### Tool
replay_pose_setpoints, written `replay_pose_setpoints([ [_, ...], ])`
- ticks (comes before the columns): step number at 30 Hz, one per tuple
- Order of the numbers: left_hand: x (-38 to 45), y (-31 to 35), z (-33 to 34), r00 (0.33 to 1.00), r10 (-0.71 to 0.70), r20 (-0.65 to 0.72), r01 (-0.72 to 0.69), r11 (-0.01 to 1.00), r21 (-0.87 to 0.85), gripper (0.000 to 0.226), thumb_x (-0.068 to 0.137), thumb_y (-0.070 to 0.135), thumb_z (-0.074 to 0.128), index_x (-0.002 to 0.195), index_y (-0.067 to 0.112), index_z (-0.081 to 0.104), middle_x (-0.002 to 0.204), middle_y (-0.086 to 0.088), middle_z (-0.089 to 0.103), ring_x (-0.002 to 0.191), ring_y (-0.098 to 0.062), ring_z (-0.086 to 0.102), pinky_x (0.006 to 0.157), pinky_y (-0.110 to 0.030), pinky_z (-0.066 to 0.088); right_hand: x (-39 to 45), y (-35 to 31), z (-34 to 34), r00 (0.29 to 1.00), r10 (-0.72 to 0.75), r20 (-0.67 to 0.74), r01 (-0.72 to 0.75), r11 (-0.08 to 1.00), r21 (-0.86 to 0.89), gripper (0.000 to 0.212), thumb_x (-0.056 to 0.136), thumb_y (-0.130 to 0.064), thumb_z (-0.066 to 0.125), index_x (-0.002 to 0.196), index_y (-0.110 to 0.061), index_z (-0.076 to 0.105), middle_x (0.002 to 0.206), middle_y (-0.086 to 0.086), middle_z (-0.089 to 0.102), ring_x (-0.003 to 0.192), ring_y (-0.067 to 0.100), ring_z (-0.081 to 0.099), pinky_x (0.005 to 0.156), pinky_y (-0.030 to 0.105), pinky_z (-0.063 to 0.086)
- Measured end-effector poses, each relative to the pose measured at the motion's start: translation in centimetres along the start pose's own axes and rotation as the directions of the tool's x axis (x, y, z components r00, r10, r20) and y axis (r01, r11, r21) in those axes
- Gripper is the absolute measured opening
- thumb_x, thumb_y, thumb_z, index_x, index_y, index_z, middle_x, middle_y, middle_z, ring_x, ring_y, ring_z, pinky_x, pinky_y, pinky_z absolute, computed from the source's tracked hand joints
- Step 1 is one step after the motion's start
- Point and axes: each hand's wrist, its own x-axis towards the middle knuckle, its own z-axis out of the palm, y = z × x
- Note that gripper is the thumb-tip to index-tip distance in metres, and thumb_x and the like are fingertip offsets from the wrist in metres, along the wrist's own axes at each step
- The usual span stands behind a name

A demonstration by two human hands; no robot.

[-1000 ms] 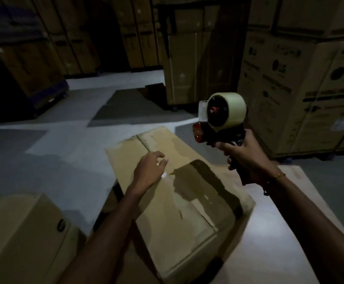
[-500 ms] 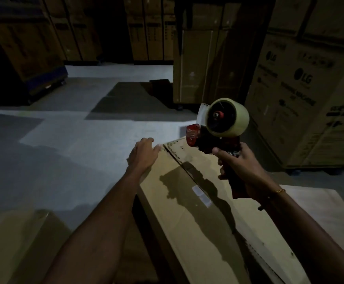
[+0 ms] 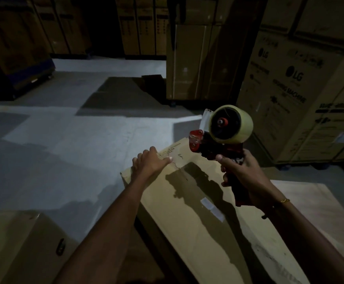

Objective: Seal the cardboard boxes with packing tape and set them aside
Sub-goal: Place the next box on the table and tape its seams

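From the head view, my left hand (image 3: pixel 152 161) lies flat, fingers straight, pressing on the far end of the long brown cardboard box (image 3: pixel 197 218) that stretches away from me across the pale wooden table (image 3: pixel 318 203). My right hand (image 3: pixel 242 173) is clenched round the handle of the red tape dispenser (image 3: pixel 214 144), which carries a pale yellowish roll of packing tape (image 3: pixel 231 124). The dispenser hangs in the air just above the far end of the box, its red front roller pointing toward my left hand, not touching the cardboard. Its shadow falls along the top of the box, where a small white label (image 3: pixel 212 209) sits.

I judge I am at the start of a taping pass: the flap is held down and the dispenser is poised. The next move calls for lowering the roller onto the cardboard near my left fingers, sticking the tape end, then drawing the dispenser back toward me along the seam while the flat hand keeps the top closed.

Another plain cardboard box (image 3: pixel 19 242) stands at lower left, and tall printed cartons (image 3: pixel 290 78) line the dim room on the grey floor (image 3: pixel 64 140).
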Motion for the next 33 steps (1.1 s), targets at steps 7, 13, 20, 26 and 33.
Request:
replay_pose_setpoints([
  [7,-9.0,1.6,1.8,0.999,-0.006,0.039,0.01,0.995,-0.098,0.051,0.087,0.066,0.062,0.108,0.022,0.047,0.104,-0.004,0.06,0.094,-0.026,0.062,0.068,-0.036,0.05,-3.1,0.9,-1.6,0.998,0.014,0.065,-0.014,1.0,-0.01,0.054,0.092,-0.026,0.072,0.136,-0.026,0.04,0.097,0.016,0.061,0.065,0.016,0.062,0.058,0.03,0.055],
  [13,-14.1,3.1,4.6,0.998,-0.053,0.034,0.059,0.977,-0.203,0.008,0.101,0.029,0.055,0.101,0.027,0.063,0.112,-0.005,0.069,0.103,-0.03,0.063,0.087,-0.039,0.053,-6.0,0.3,-3.3,0.991,-0.046,0.124,0.047,0.999,-0.006,0.057,0.09,-0.025,0.075,0.135,-0.025,0.041,0.097,0.017,0.061,0.062,0.018,0.062,0.058,0.03,0.055],
  [20,-18.2,5.3,1.8,0.946,-0.063,-0.319,-0.085,0.899,-0.429,0.019,0.101,0.012,0.05,0.087,0.015,0.063,0.091,-0.001,0.063,0.085,-0.017,0.056,0.06,-0.023,0.038,-8.3,-1.1,-4.8,0.984,-0.104,0.145,0.103,0.995,0.018,0.047,0.091,-0.021,0.074,0.125,-0.028,0.042,0.093,0.018,0.061,0.058,0.018,0.06,0.055,0.03,0.056],
  [26,-22.4,9.0,2.7,0.85,-0.035,0.526,0.519,0.221,-0.825,0.094,0.094,0.075,0.036,0.099,-0.011,0.073,0.092,-0.025,0.074,0.079,-0.032,0.067,0.062,-0.032,0.053,-9.5,-1.7,-5.9,0.977,-0.127,0.17,0.124,0.992,0.031,0.048,0.091,-0.02,0.074,0.126,-0.029,0.042,0.094,0.016,0.061,0.058,0.017,0.06,0.055,0.03,0.056],
  [33,-20.7,10.3,2.1,0.86,-0.068,0.505,0.51,0.071,-0.857,0.042,0.094,0.041,0.068,0.096,-0.002,0.065,0.094,-0.015,0.069,0.075,-0.023,0.062,0.059,-0.029,0.05,-11.1,-1.4,-7.0,0.973,-0.133,0.189,0.134,0.991,0.008,0.057,0.09,-0.019,0.074,0.133,-0.023,0.038,0.096,0.017,0.059,0.06,0.018,0.059,0.056,0.031,0.057],
])
